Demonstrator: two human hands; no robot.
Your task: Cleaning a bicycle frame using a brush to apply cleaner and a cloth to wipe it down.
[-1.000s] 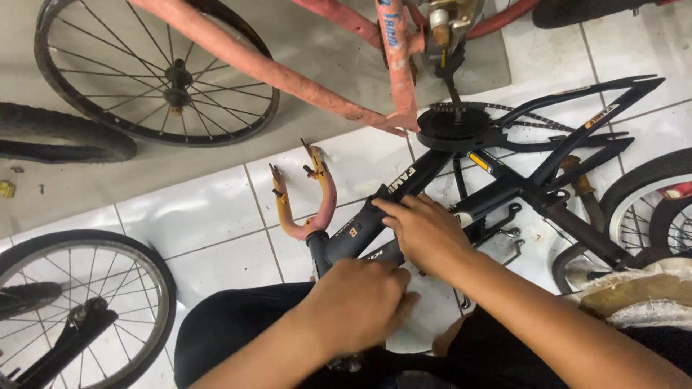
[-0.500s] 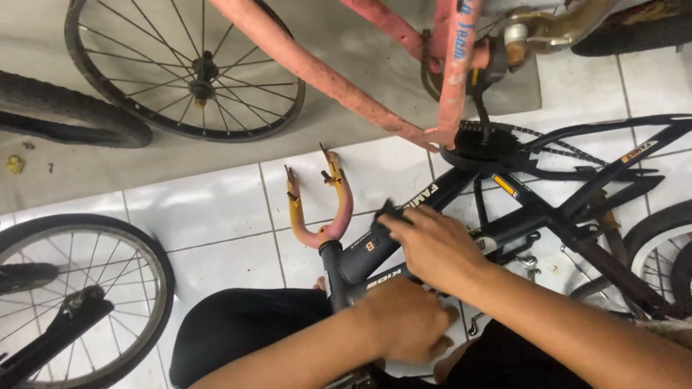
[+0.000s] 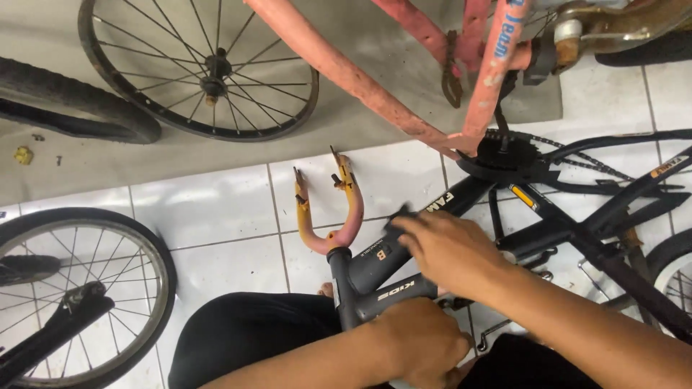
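A black bicycle frame [image 3: 577,230] lies across my lap on the white tiled floor. A worn pink fork [image 3: 339,209] sticks out of its head tube [image 3: 344,277], blades pointing away from me. My left hand [image 3: 422,344] is closed around the lower frame tube near the head tube. My right hand [image 3: 450,248] rests on the upper tube, blurred, with something small and dark at its fingertips; what that is cannot be made out. The black chainring [image 3: 504,155] and chain [image 3: 577,148] sit farther along the frame.
A faded pink bicycle frame [image 3: 375,79] crosses above the black one. One spoked wheel [image 3: 198,65] lies at the top on the grey floor beside a loose tyre [image 3: 72,108]. Another wheel [image 3: 83,295] lies at the left, a third at the right edge [image 3: 674,277].
The view has shifted so everything sits lower and to the right. My right hand has slid along the upper tube. My left hand has kept its grip on the frame.
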